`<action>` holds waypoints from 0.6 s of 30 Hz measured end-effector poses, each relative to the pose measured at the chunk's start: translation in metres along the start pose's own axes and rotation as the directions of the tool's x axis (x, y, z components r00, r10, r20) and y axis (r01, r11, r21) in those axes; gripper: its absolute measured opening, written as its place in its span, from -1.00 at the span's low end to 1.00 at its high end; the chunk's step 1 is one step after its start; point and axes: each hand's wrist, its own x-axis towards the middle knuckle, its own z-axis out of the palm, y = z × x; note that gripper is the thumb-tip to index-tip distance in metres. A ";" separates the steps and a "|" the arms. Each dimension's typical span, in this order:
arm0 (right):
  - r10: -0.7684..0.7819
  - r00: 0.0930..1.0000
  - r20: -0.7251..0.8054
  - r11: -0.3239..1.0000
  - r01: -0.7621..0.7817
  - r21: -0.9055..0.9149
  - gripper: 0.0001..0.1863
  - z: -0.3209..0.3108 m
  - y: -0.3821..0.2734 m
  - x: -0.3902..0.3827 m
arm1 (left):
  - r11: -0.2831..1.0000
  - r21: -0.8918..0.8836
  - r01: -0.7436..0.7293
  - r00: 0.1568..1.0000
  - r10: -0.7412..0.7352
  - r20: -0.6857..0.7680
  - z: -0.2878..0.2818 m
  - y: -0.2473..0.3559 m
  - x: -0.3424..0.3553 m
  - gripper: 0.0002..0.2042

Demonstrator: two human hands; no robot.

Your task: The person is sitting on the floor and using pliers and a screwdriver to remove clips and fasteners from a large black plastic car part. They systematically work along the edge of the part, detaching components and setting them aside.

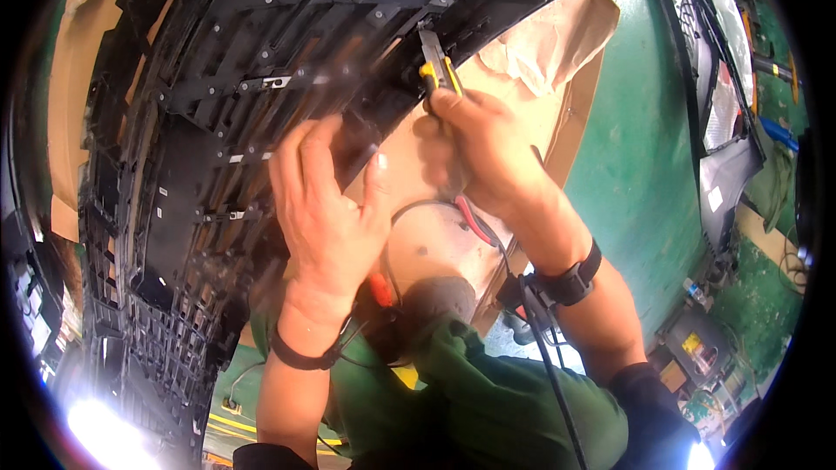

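A large black slatted plastic grille panel (287, 13), dotted with screws and small metal clips, fills the upper left and reaches across the top. My right hand (492, 139) is closed around a yellow and black utility knife (442, 74). The knife's blade is out, and its tip meets the panel's lower edge near the top middle. My left hand (329, 209) straddles the panel's rim just left of the knife, fingers on the slats and thumb on the near side. Blur partly hides what lies between thumb and fingers.
Brown cardboard (566, 117) lies below the panel on a green floor (636, 165). A red-handled tool (473, 222) and a cable (557, 374) are near my right forearm. Another black part (731, 174) and a dark box-like device (697, 348) stand at the right.
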 end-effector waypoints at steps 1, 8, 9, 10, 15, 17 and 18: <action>-0.059 0.988 -0.142 0.975 0.026 -0.223 -0.77 0.010 -0.002 -0.007 | 1.000 -0.024 0.011 0.998 -0.009 0.062 0.004 -0.008 -0.002 -0.65; -0.486 0.865 -0.126 0.474 0.140 -0.869 -0.67 -0.011 0.011 -0.004 | 0.981 -0.194 0.006 0.999 -0.014 -0.043 0.037 -0.027 -0.017 -0.77; -0.489 0.863 -0.125 0.449 0.126 -0.884 -0.68 -0.009 0.010 -0.002 | 0.980 -0.198 0.002 0.999 -0.012 -0.051 0.040 -0.028 -0.018 -0.77; -0.492 0.862 -0.124 0.424 0.113 -0.899 -0.68 -0.007 0.008 0.001 | 0.979 -0.201 -0.002 0.998 -0.010 -0.060 0.042 -0.030 -0.019 -0.76; -0.536 0.834 -0.130 0.361 0.087 -0.928 -0.69 0.007 0.009 0.005 | 0.976 -0.214 0.034 0.998 -0.043 -0.040 0.043 -0.032 -0.022 -0.74; -0.582 0.808 -0.094 0.302 0.108 -0.947 -0.70 0.008 0.011 0.006 | 0.977 -0.209 0.049 0.997 -0.061 -0.051 0.045 -0.031 -0.023 -0.71; -0.606 0.791 -0.079 0.283 0.122 -0.951 -0.70 0.008 0.014 0.007 | 0.978 -0.202 0.054 0.996 -0.067 -0.061 0.045 -0.030 -0.023 -0.69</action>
